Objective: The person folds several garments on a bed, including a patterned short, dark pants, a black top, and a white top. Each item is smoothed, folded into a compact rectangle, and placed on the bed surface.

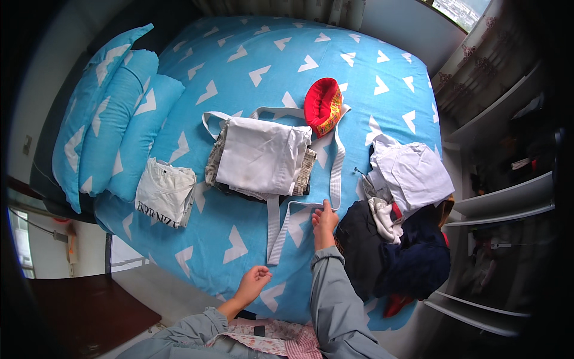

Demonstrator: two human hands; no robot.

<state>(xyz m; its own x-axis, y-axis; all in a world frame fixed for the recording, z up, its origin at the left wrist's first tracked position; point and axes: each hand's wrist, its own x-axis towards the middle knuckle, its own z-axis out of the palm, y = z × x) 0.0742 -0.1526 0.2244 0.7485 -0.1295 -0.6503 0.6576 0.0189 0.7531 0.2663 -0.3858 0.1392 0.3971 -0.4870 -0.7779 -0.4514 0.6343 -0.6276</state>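
Note:
My right hand (325, 223) rests at a long white woven strap (336, 170) on the bed; whether its fingers grip the strap is hard to tell. Just below the strap's lower fold, my left hand (255, 282) is held over the bed with curled fingers, and nothing shows in it. The strap runs from under a stack of folded clothes topped by a white garment (264, 155). A red cap with a patterned yellow band (323, 107) lies at the stack's upper right, over the strap. Folded white T-shirts (165, 190) with black lettering lie to the left.
On the right a heap of dark clothes (403, 264) lies with a white shirt (412, 172) on top. Blue pillows (121, 121) line the left of the bed (278, 58). Open shelves (506, 193) stand at the right, a dark red surface (85, 309) at lower left.

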